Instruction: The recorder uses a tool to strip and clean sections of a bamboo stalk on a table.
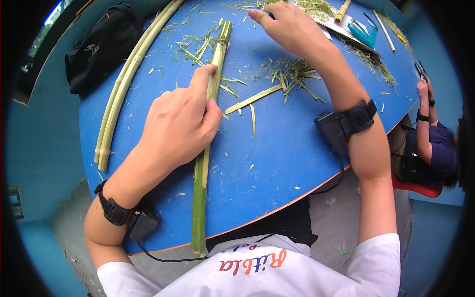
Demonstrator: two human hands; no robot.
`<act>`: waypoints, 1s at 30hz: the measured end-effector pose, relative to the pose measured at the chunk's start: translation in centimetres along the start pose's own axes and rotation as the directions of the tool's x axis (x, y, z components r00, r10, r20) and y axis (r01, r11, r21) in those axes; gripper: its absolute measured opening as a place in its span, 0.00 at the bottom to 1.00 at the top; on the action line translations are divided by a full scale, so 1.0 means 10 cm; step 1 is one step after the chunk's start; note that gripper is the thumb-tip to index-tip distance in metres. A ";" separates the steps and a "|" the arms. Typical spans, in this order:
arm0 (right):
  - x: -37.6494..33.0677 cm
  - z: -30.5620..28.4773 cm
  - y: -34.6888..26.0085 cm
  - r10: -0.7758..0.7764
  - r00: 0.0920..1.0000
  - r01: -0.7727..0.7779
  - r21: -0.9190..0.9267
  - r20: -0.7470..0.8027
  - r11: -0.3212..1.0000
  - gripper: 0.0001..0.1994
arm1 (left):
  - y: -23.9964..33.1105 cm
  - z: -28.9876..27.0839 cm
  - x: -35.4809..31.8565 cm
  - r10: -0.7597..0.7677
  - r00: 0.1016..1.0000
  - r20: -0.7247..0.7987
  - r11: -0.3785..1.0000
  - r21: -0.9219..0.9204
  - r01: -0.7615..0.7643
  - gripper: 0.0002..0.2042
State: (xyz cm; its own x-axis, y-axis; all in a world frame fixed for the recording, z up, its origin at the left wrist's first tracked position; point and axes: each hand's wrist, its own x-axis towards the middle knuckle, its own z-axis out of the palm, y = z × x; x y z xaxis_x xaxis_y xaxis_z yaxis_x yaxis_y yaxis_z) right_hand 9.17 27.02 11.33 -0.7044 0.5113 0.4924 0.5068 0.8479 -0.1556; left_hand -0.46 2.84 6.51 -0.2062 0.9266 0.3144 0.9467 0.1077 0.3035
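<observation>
A green bamboo stalk [199,213] lies lengthwise before me, its near end jutting past the table's front edge. Part of its upper length is peeled pale, and a raised joint shows near the far end. My left hand [175,121] is closed on the middle of the stalk, with the index finger laid along it. At the far side of the table my right hand [292,28] holds a knife [268,14], its thin blade pointing left. The right hand and knife are apart from the stalk. Shavings [294,79] and a peeled strip [254,99] lie between my arms.
Two long pale bamboo strips [129,69] and a black bag [105,47] lie at the left of the blue table [267,163]. Far right are a teal-handled tool [362,33], a short bamboo piece [341,12] and more shavings. Another person [433,143] sits at the right.
</observation>
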 end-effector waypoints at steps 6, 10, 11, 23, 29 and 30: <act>-0.05 -0.05 -0.13 -0.020 0.986 0.025 -0.031 0.163 0.999 0.23 | -0.03 0.02 0.01 0.004 1.000 -0.015 0.999 -0.034 -0.005 0.20; -0.09 -0.23 -0.37 -0.011 0.937 -0.008 0.054 0.350 0.999 0.23 | -0.08 0.02 0.01 -0.032 0.999 -0.042 0.996 -0.089 0.028 0.21; -0.08 -0.21 -0.33 -0.011 0.939 -0.008 0.053 0.345 0.999 0.23 | -0.07 0.00 0.04 -0.045 0.998 -0.044 0.995 -0.090 0.041 0.21; -0.07 -0.14 -0.22 0.010 0.949 -0.017 0.019 0.316 1.000 0.23 | -0.31 -0.09 0.16 -0.243 0.963 -0.119 0.966 -0.121 0.229 0.13; -0.07 -0.14 -0.19 -0.055 0.961 0.040 0.060 0.272 0.997 0.23 | -0.42 -0.08 0.21 -0.310 0.946 -0.093 0.901 -0.347 0.261 0.11; -0.05 -0.13 -0.20 -0.029 0.959 0.017 0.046 0.283 0.999 0.23 | -0.46 -0.05 0.21 -0.283 0.955 -0.085 0.895 -0.381 0.231 0.11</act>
State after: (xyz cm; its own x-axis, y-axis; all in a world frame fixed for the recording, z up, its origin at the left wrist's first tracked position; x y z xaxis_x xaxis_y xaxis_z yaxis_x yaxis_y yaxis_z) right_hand 9.16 24.88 12.48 -0.8306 0.5051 0.2344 0.4714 0.8619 -0.1869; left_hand -5.40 4.10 6.26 -0.4863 0.8239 0.2911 0.7055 0.1736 0.6871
